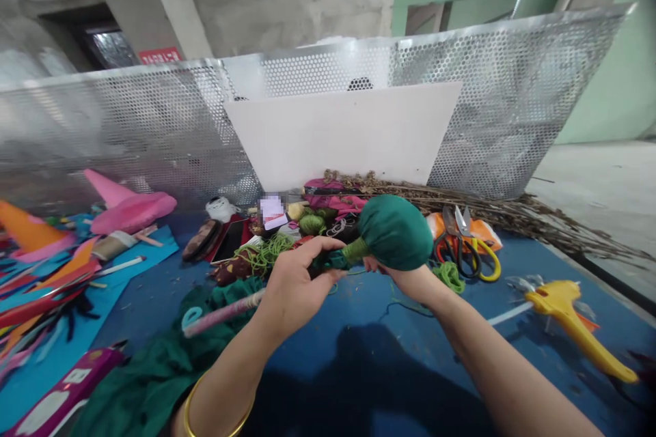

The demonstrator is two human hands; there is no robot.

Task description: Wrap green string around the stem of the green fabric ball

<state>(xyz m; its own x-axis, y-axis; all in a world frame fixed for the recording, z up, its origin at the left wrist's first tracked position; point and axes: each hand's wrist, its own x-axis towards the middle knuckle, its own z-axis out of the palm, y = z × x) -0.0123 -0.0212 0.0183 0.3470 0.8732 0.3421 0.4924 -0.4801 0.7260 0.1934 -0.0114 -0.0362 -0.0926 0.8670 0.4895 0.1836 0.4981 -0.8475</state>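
Right now, the round, dark green cloth ball [395, 232] is up in front of the person, above the blue tabletop [353, 369]. It lies just rightward of the left hand [300, 287], whose thumb and fingers are closed around the gathered green cloth [332, 260] below it. The long axis slants up and right from that grip; a pink-wrapped rod [225, 314] pokes out on the other side, seemingly in line. The right hand [410, 281] is nearer the ball, but its fingers are mostly hidden behind, so I can't tell how far closed they are or what they have. The ball looks smooth and plump, its narrow neck [355, 250] bound in lighter green.
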